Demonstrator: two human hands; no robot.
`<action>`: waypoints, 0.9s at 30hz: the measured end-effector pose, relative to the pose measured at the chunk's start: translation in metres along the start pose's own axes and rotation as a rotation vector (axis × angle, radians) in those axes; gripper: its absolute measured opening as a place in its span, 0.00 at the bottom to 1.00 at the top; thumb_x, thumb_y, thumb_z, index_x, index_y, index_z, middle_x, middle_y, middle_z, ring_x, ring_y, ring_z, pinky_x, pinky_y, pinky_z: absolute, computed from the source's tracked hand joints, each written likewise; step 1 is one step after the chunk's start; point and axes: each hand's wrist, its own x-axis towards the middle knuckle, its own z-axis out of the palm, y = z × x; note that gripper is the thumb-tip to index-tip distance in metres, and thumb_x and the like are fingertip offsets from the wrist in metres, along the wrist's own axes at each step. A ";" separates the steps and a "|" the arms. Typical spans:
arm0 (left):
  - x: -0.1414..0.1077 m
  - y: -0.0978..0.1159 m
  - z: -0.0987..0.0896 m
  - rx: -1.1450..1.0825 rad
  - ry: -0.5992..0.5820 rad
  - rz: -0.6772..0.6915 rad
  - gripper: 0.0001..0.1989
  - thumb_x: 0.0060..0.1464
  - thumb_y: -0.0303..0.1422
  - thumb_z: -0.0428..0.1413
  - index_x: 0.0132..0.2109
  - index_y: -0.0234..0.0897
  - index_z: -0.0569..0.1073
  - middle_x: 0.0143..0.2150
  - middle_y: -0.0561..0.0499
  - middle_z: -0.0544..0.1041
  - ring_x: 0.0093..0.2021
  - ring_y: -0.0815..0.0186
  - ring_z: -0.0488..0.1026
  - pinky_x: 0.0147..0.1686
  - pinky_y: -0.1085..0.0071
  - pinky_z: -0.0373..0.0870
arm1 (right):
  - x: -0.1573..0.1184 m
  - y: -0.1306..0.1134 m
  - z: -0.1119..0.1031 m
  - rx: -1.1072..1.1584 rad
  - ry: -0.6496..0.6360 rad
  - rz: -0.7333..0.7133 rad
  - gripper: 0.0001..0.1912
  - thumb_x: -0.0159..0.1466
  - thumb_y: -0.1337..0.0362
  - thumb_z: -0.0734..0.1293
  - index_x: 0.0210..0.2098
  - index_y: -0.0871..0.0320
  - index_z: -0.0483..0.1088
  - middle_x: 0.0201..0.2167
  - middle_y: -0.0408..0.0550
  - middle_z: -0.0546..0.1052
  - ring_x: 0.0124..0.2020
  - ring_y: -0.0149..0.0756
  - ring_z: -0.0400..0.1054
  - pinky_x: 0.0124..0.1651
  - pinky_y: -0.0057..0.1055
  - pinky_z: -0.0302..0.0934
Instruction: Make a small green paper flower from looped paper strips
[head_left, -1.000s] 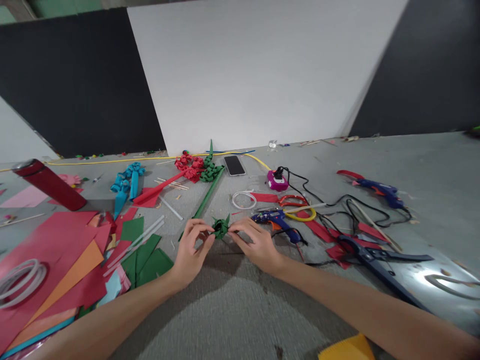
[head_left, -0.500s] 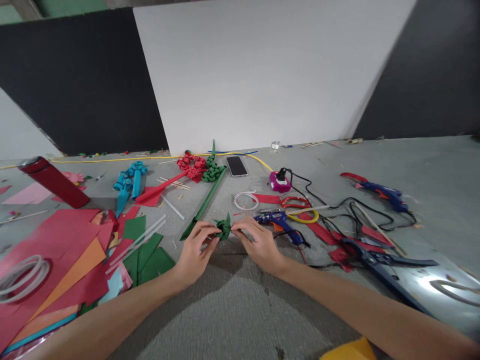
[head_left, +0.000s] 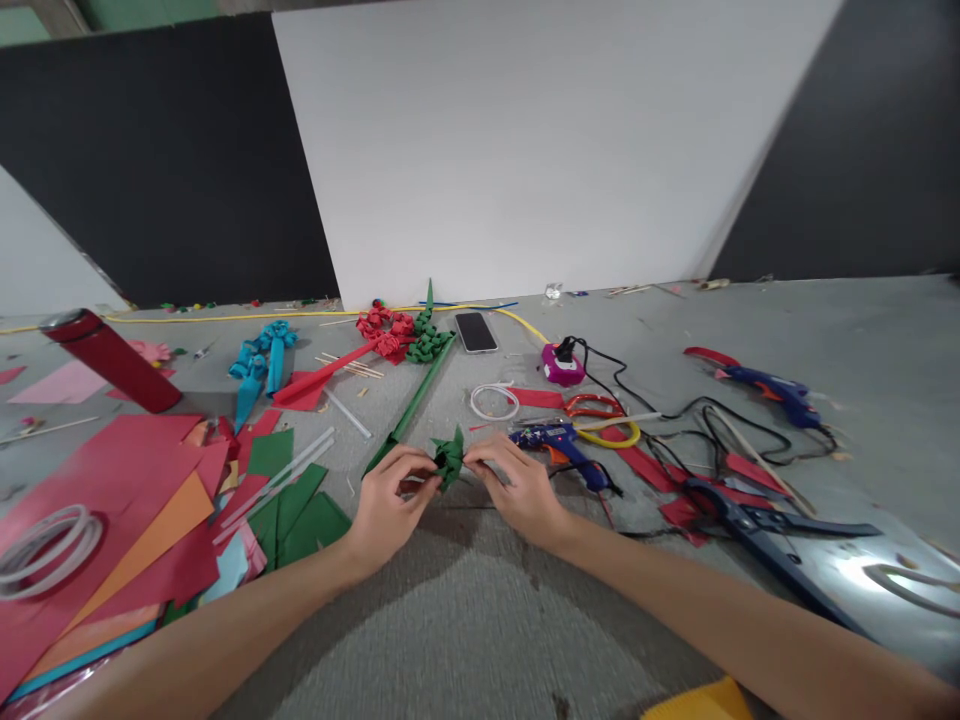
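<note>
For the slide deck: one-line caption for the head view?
Both hands, left hand and right hand, pinch a green folded-paper piece above the grey table.

Green paper flower (head_left: 448,460). Red flask (head_left: 112,360). Blue glue gun (head_left: 559,443). Black phone (head_left: 477,331). Magenta plug (head_left: 562,364). Red and orange paper sheets (head_left: 112,500). Cyan paper flower (head_left: 262,358). Red paper roses (head_left: 384,333). Grey floor (head_left: 465,620). White board (head_left: 540,150). Dark blue scissors (head_left: 772,530).

Grey floor (head_left: 480,640) is a proper mess: sheets of red, orange and green paper (head_left: 135,510) on the left, a red bottle (head_left: 112,360) lying down, phone (head_left: 477,331), two blue glue guns (head_left: 559,445), big scissors (head_left: 772,530), paper flowers (head_left: 390,335).
</note>
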 end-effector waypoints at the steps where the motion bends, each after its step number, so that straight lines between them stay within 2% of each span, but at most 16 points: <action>1: 0.000 0.000 0.000 0.002 0.002 0.001 0.04 0.59 0.33 0.59 0.39 0.38 0.77 0.41 0.46 0.74 0.37 0.65 0.75 0.34 0.72 0.78 | 0.000 0.000 0.000 -0.001 0.001 -0.002 0.08 0.70 0.70 0.61 0.40 0.53 0.70 0.34 0.47 0.77 0.37 0.37 0.71 0.44 0.36 0.67; 9: 0.002 -0.004 0.000 0.017 -0.034 -0.010 0.05 0.58 0.35 0.60 0.39 0.38 0.79 0.41 0.45 0.75 0.35 0.65 0.76 0.33 0.72 0.76 | 0.001 -0.001 -0.001 0.002 0.007 0.013 0.08 0.70 0.68 0.61 0.40 0.53 0.71 0.34 0.47 0.77 0.37 0.38 0.71 0.43 0.36 0.68; 16: 0.002 -0.007 -0.001 0.144 -0.050 0.108 0.07 0.62 0.30 0.55 0.39 0.40 0.79 0.40 0.46 0.75 0.39 0.63 0.75 0.38 0.68 0.74 | 0.003 -0.002 -0.002 0.011 -0.018 0.015 0.08 0.70 0.70 0.60 0.40 0.53 0.70 0.34 0.48 0.76 0.38 0.38 0.69 0.43 0.37 0.66; 22: 0.000 -0.008 -0.001 0.240 -0.052 0.189 0.04 0.62 0.29 0.55 0.40 0.39 0.76 0.44 0.45 0.73 0.44 0.62 0.74 0.46 0.65 0.73 | 0.002 -0.001 -0.002 0.034 -0.039 0.013 0.07 0.70 0.70 0.60 0.40 0.54 0.69 0.34 0.48 0.75 0.38 0.38 0.69 0.43 0.36 0.66; 27: -0.001 -0.007 -0.001 0.264 -0.070 0.222 0.03 0.63 0.29 0.54 0.41 0.39 0.73 0.44 0.46 0.73 0.46 0.62 0.73 0.48 0.65 0.72 | 0.002 -0.002 -0.002 0.070 -0.046 0.023 0.08 0.70 0.71 0.60 0.39 0.54 0.69 0.35 0.48 0.74 0.38 0.37 0.69 0.42 0.34 0.66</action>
